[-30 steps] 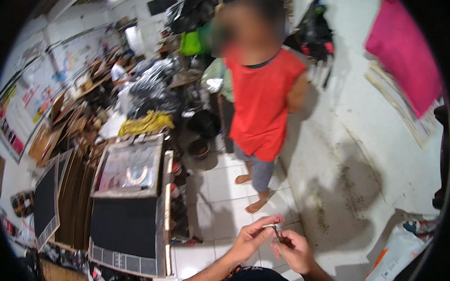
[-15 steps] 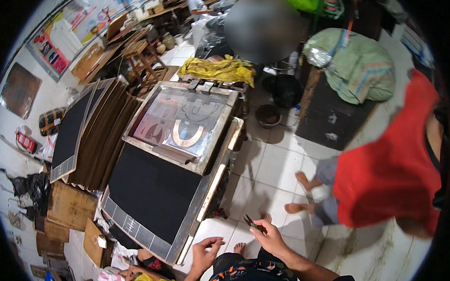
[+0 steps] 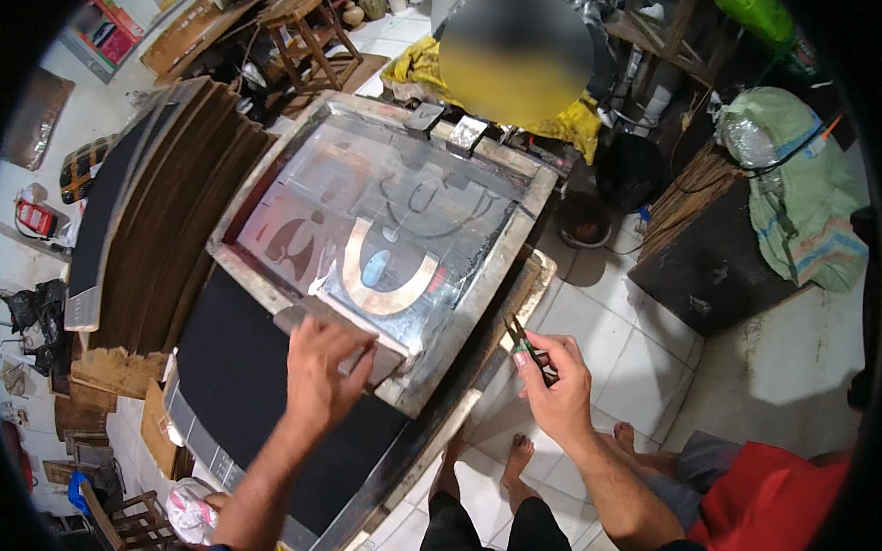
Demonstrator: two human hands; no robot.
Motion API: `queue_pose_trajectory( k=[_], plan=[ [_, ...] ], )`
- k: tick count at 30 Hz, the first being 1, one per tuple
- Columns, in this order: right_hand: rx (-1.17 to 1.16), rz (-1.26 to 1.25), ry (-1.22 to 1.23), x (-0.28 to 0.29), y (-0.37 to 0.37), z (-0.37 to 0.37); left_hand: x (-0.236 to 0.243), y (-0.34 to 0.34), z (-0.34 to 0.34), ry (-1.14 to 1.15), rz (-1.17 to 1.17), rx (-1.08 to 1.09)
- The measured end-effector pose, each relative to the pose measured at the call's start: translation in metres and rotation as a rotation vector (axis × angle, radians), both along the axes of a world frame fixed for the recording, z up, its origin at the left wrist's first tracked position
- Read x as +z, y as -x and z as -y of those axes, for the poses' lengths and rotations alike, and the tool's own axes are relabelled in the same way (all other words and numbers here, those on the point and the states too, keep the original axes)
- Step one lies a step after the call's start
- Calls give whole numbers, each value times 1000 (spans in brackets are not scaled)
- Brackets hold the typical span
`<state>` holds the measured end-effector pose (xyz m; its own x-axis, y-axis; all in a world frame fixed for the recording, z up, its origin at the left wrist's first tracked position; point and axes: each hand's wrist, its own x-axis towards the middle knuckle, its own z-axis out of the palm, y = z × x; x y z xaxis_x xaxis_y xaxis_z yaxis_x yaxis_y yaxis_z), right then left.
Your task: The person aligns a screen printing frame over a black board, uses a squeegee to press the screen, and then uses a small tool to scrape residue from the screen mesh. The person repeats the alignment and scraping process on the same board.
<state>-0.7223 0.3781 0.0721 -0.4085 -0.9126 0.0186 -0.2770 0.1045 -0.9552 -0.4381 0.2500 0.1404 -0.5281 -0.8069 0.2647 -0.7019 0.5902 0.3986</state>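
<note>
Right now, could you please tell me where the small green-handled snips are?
In the head view, the snips are right of centre, held in the person's right hand, to the right of the framed screen.

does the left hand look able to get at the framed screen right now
Likely yes: the left hand is by the near edge of the framed screen, and nothing visible blocks it. The snips are in the right hand, off to the side. Whether the left touches the frame is unclear.
</note>
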Motion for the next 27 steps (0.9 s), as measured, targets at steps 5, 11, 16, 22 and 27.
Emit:
queue_pose_trajectory(
  k=[5,11,16,22,27],
  plan=[
    [-146,210,1,-25,-13,39,-65,36,127,58,225,-420],
    [-197,347,-1,-40,-14,59,-105,66,166,6,261,-737],
    [-197,406,37,-40,-13,69,-108,81,177,-12,256,-835],
    [-167,396,31,-42,-20,82,-101,89,181,22,345,-910],
    [-148,469,81,-48,-23,88,-99,92,182,11,335,-923]
  ],
)
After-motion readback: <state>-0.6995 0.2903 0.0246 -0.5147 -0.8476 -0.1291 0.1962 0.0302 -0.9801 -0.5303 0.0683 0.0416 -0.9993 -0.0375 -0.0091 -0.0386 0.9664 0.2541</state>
